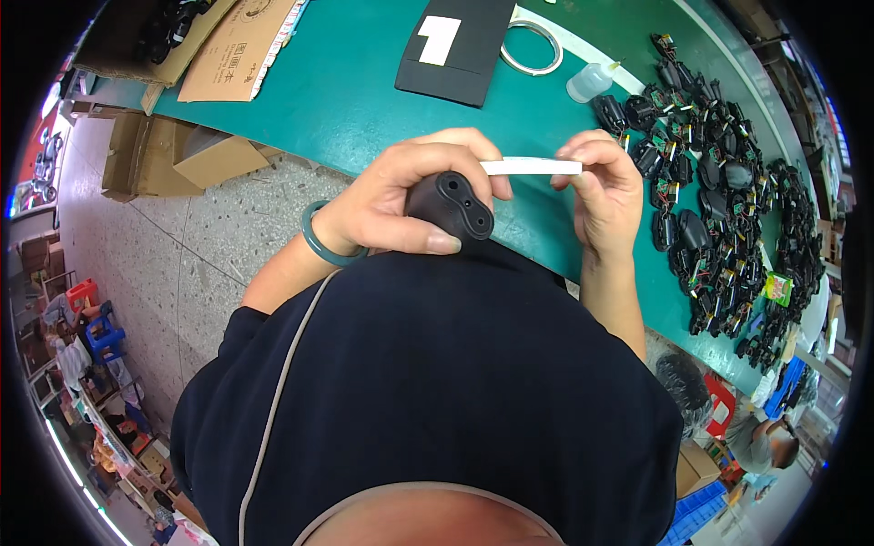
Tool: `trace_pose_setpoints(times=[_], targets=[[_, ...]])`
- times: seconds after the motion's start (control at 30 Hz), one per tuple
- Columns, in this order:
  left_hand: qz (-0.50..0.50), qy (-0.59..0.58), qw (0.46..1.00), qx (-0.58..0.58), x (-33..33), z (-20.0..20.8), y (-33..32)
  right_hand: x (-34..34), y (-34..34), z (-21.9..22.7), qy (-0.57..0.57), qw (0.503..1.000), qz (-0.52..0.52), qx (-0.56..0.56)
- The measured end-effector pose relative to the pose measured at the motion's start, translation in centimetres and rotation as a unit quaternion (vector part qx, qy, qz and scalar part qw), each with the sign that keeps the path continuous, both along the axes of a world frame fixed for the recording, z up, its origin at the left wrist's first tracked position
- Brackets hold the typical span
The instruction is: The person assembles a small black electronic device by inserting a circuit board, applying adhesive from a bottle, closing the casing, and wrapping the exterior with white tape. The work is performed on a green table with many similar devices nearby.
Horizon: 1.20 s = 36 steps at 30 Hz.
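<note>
My left hand [401,196], with a green bangle at its wrist, is wrapped round a black plastic housing [466,207]. The housing's end face is shaped like a figure eight and has round holes in it. A flat white strip [533,166] runs from the fingers of my left hand across to my right hand [605,177]. Thumb and fingertips of my right hand pinch the strip's right end. Both hands are near my chest, above the front edge of the green table [337,118]. My left fingers hide the strip's left end.
Many black assemblies with wires [696,218] lie across the table's right side. A squeeze bottle [592,82], a tape roll [533,47] and a black board [455,55] lie farther back. Cardboard boxes [218,164] stand at left. Another person [760,441] is at lower right.
</note>
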<state>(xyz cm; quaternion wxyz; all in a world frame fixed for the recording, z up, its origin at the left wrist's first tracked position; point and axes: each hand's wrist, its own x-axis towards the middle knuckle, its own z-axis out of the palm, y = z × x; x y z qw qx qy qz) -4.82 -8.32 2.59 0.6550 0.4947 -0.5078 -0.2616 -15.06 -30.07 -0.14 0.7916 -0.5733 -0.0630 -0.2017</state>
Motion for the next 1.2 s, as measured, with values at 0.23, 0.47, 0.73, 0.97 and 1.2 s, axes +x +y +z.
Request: trace_pose_setpoints(times=[0.23, 0.47, 0.73, 0.97, 1.2], targets=[[0.004, -0.015, 1.0, 0.013, 0.2, 0.2, -0.1, 0.5, -0.3, 0.1, -0.026, 0.99, -0.032, -0.132], [0.018, -0.063, 0.997, 0.05, 0.1, 0.3, 0.2, 0.5, 0.0, 1.6, -0.058, 0.938, -0.055, -0.337], [0.02, 0.031, 0.998, 0.057, 0.4, 0.6, 0.5, 0.0, -0.4, -0.7, 0.009, 0.999, 0.038, -0.007], [0.052, -0.033, 0.997, 0.051, -0.1, 0.3, 0.0, 0.4, -0.7, -1.4, -0.016, 0.999, 0.035, -0.029], [0.067, -0.178, 0.981, 0.045, 0.4, 0.6, 0.3, 0.3, 0.3, 2.0, -0.033, 0.941, -0.07, -0.329]])
